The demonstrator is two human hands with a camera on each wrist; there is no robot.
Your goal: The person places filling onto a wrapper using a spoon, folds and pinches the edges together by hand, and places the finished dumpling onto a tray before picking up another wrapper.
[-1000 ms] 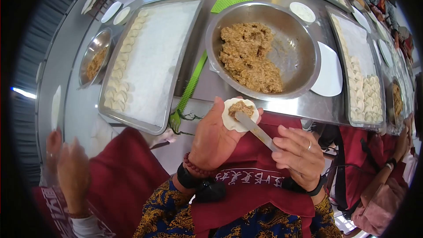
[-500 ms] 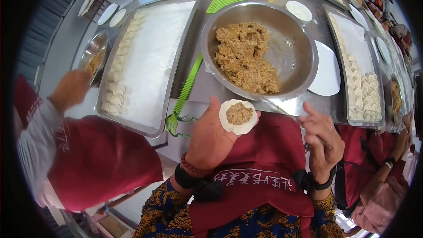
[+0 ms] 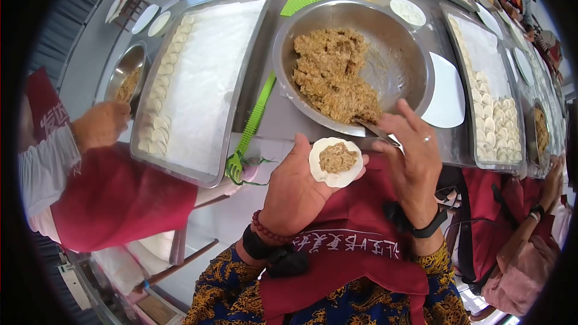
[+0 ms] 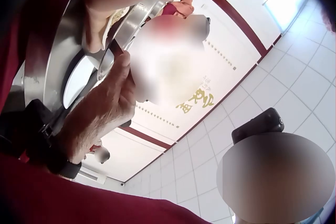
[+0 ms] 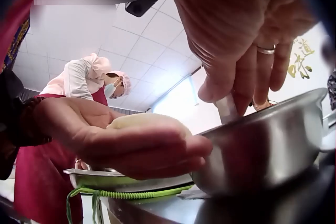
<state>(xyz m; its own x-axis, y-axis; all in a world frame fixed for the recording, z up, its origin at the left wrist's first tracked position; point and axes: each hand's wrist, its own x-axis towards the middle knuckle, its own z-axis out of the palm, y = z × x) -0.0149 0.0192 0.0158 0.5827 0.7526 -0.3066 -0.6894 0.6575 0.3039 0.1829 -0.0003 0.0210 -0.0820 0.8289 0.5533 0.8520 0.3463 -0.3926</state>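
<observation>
- left hand (image 3: 298, 189) held palm up before the near edge of the bench (image 3: 274, 125), fingers extended and relaxed under a round dough wrapper (image 3: 315, 164) with a mound of filling (image 3: 337, 157) in its middle
- right hand (image 3: 415, 162) reaching in over the near rim of the big metal bowl (image 3: 418, 96), back of the hand up, thumb and fingers pinching a flat tool (image 3: 377, 131); the tool's tip meets the meat mix (image 3: 334, 69) near that rim
- white characters run across the red apron (image 3: 349, 204), seen upside down; gold characters on the wall (image 5: 302, 85) in the right wrist view, 味 legible
- the big metal bowl stands at the near edge of the bench, the left tray (image 3: 208, 84) to its left, with a narrow strip of bench and a green strip (image 3: 257, 115) between
- dumplings (image 3: 159, 99) line the tray's left edge, white paper to their right
- white plate (image 3: 445, 93) close by the bowl's right side, the right tray (image 3: 481, 54) beyond it
- open space in front of the near edge, between the two hands and over the apron
</observation>
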